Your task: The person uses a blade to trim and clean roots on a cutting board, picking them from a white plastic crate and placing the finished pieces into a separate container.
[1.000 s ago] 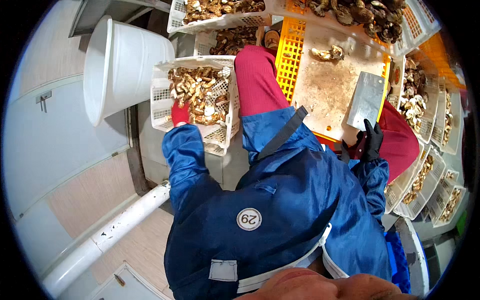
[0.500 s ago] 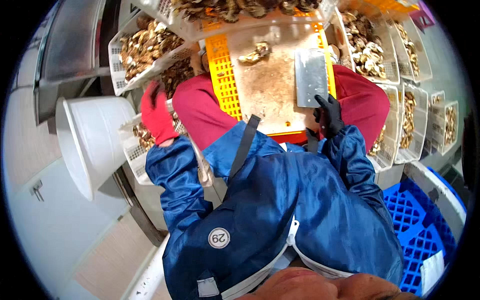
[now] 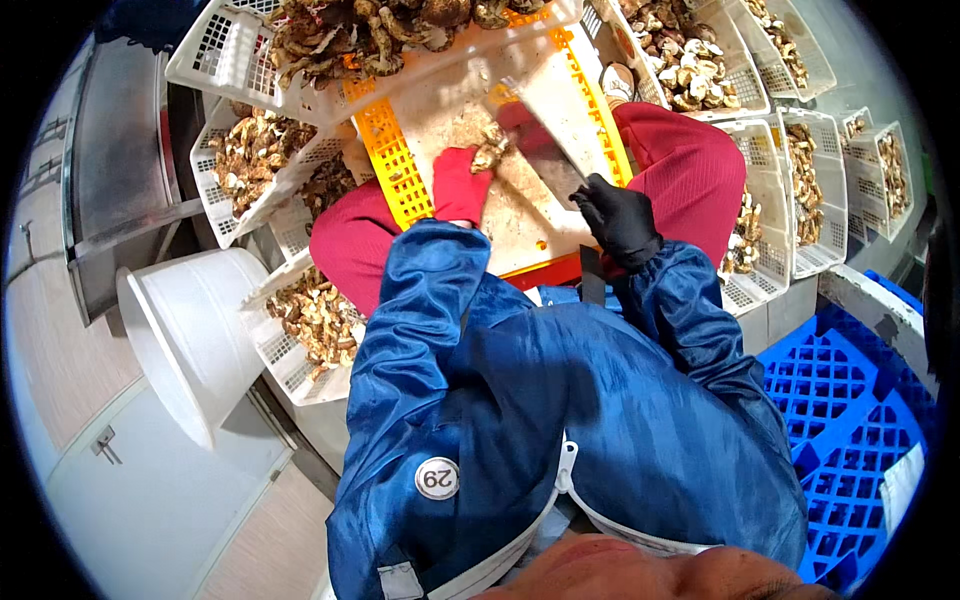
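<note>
My left hand [image 3: 461,186], in a red glove, reaches onto the pale cutting board [image 3: 512,235]. Its fingers are closed on the lower end of a brown mushroom [image 3: 489,150] lying at the board's middle. In its black glove, my right hand [image 3: 618,220] grips the handle end of a broad cleaver [image 3: 548,145]. The blade slants up and left, smeared by motion, with its far part just right of the mushroom. Whether the blade touches the mushroom or the board I cannot tell.
The board lies on a yellow crate [image 3: 392,150] between my knees. Beyond it, a white basket [image 3: 235,60] holds large brown mushrooms. More white baskets of mushroom pieces flank me, including one [image 3: 310,318] at left. A white tub [image 3: 195,330] stands left; blue crates [image 3: 835,400] lie right.
My left hand has come from the left-side baskets to the mushroom on the board. The cleaver has swung from near upright to slanting left toward it. The whole view has shifted.
</note>
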{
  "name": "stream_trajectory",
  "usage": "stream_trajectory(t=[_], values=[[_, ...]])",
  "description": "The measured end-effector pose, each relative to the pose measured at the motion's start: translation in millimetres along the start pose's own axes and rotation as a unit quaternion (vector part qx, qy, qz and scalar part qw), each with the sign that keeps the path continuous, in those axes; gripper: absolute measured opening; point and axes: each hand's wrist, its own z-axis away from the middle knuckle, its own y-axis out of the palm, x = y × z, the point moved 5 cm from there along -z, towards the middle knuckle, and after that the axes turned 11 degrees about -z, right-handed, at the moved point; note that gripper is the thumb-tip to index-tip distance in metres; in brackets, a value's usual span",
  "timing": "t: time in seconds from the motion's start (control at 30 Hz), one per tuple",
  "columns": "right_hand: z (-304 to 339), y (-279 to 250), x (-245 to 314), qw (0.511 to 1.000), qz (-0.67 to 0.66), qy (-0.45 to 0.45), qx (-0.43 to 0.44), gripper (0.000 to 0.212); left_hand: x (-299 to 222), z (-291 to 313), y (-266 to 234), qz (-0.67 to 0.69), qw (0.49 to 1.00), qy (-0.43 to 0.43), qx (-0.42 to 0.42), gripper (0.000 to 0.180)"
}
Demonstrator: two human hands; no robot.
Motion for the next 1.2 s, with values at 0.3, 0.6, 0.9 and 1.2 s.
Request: stream_trajectory(t=[0.3,0.6,0.9,1.2], values=[[-8,21,22,0.974,0.186,-0.031,0.122,0.01,24,34,38,0.072,0.99,-0.12,0.025,0.041],[-61,40,1,0.997,0.039,-0.047,0.044,0.024,-7,27,-2,0.122,0.974,-0.173,0.084,0.043],[-16,-8,-61,0.813,-0.493,0.285,-0.12,0.026,34,-1,17,0.6,0.713,-0.361,0.042,0.047],[-17,35,-83,0.782,-0.519,0.329,-0.104,0.023,-30,-54,5,0.131,0.983,-0.097,0.09,0.049]])
